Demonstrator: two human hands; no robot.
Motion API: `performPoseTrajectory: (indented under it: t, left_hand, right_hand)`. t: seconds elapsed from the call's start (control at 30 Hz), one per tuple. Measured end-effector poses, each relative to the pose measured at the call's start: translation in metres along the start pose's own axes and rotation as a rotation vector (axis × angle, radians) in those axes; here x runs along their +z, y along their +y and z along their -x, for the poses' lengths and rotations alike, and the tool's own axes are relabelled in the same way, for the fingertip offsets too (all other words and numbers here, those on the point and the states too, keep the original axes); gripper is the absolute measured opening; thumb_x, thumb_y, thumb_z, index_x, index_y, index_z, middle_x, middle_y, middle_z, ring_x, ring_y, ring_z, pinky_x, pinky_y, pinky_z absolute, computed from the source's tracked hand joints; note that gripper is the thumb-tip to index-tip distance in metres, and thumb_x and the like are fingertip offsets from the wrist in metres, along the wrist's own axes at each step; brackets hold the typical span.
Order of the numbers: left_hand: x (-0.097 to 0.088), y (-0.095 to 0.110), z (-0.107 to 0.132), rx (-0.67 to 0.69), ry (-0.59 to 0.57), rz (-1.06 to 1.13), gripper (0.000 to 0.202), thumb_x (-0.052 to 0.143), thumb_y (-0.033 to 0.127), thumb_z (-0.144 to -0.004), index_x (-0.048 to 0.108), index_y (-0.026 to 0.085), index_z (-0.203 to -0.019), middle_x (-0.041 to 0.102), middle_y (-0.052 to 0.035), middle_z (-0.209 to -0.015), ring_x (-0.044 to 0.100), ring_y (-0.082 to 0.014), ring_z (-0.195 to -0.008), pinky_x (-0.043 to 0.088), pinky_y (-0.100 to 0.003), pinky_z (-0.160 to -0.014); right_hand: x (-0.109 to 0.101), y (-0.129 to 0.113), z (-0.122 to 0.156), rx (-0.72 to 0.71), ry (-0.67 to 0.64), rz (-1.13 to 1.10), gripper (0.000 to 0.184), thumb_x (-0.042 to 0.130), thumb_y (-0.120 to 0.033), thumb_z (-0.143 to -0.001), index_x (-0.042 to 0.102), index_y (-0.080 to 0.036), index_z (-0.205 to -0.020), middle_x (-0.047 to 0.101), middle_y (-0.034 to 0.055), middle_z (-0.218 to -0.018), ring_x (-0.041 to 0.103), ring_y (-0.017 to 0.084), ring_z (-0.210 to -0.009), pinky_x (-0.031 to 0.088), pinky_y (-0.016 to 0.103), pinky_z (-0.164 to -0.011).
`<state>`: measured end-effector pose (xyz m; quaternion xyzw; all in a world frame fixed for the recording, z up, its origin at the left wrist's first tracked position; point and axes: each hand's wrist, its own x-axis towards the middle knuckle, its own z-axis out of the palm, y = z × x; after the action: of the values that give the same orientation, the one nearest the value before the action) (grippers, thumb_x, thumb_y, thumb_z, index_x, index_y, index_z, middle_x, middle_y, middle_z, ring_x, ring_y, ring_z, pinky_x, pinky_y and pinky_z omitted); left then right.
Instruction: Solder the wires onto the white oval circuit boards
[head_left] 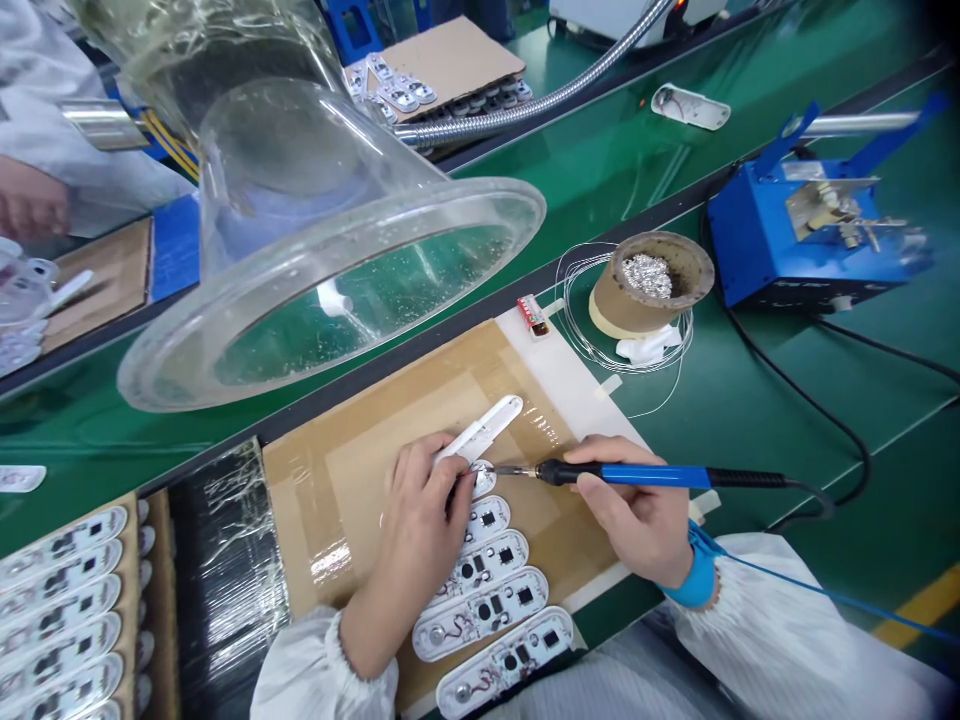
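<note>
My right hand (637, 515) is closed round a blue-handled soldering iron (660, 477), whose tip points left at the top white board (484, 478). My left hand (424, 515) is closed in a pinch on a long white plastic piece (484, 430) and rests over that board. Several white oval circuit boards (480, 610) lie in a row on the taped cardboard mat (360, 450) below my hands. A blue wrist strap (697, 578) sits on my right wrist.
A large clear fume hood (330, 240) on a metal hose hangs over the green belt. A solder spool with tinsel (649, 285) and a blue machine (810, 235) stand at right. More boards are stacked at the lower left (60, 600). Another person's hand (30, 200) is at far left.
</note>
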<state>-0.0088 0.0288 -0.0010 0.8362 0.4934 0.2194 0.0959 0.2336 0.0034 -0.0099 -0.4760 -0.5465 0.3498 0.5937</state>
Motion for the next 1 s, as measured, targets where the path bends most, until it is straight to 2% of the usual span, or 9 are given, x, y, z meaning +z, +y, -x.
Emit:
performPoseTrajectory:
  t: [1.0]
  left_hand:
    - [0.0025, -0.0007, 0.0007, -0.014, -0.009, 0.035, 0.013, 0.058, 0.012, -0.106, 0.057, 0.024, -0.108, 0.064, -0.0091, -0.128, 0.062, -0.027, -0.117, 0.049, -0.048, -0.1]
  right_hand:
    - [0.0013, -0.0003, -0.0004, -0.009, -0.005, -0.015, 0.026, 0.069, -0.006, -0.091, 0.079, -0.025, -0.106, 0.079, 0.0004, -0.088, 0.076, 0.015, -0.075, 0.063, 0.024, -0.069]
